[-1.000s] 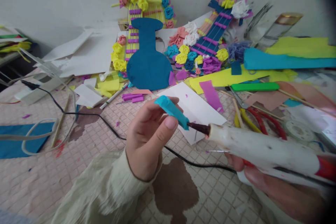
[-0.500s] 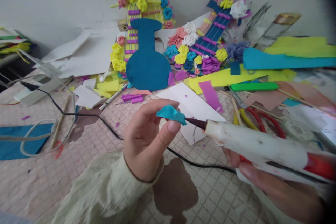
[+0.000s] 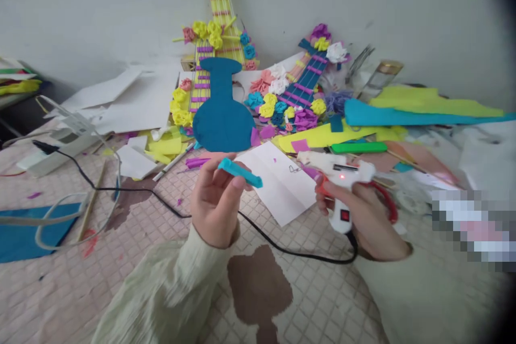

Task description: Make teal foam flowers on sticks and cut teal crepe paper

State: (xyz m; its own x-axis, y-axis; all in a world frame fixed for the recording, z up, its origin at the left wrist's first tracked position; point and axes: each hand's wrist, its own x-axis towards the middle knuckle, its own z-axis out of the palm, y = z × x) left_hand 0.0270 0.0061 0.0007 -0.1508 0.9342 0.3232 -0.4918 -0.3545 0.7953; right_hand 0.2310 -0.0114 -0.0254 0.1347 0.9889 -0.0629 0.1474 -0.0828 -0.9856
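Note:
In my left hand point(image 3: 215, 201), between thumb and fingers, is a small rolled or folded turquoise paper piece point(image 3: 241, 172). My right hand point(image 3: 358, 212) grips the handle of a white glue gun point(image 3: 336, 166) with an orange trigger and a small red light. The gun's nozzle end lies to the right of the turquoise piece, apart from it, over the white paper point(image 3: 278, 188). A black cord point(image 3: 282, 250) runs from the gun's handle leftward beneath my left hand.
A dark blue guitar-shaped cutout point(image 3: 223, 123) leans at the back beside flower-decorated paper guitars point(image 3: 308, 83). Yellow and turquoise sheets, a green cutter point(image 3: 358, 148) and red-handled pliers lie at right. At left are a power strip point(image 3: 60, 153), white boards and a blue sheet point(image 3: 36, 231).
The glue gun has moved back and right, away from the turquoise piece, which now looks narrower and folded over. The view has shifted, showing more wall.

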